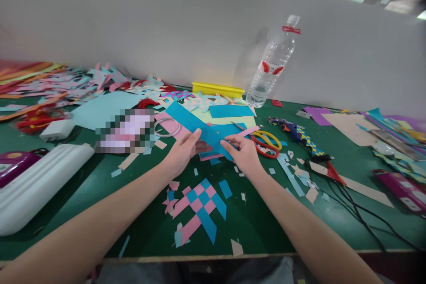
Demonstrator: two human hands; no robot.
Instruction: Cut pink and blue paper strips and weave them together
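Note:
Between my two hands a blue paper strip (pixel 188 117) is held slantwise above the table. My left hand (pixel 182 153) pinches it along its lower edge, thumb on top. The fingers of my right hand (pixel 242 153) are closed on the strip's lower right end. Below my hands lies a woven pink and blue paper fish (pixel 201 204) with loose strip ends. Beside my right hand are scissors with red and yellow handles (pixel 271 142), partly under paper. Another blue strip (pixel 231 111) rests on pale green paper behind.
A clear bottle (pixel 274 64) leans against the grey partition (pixel 149 22). A glue gun (pixel 296 135) with black cables lies right. A blurred phone (pixel 128 131), a long white object (pixel 43 186) and paper heaps are left. Paper scraps litter the green table (pixel 256 235).

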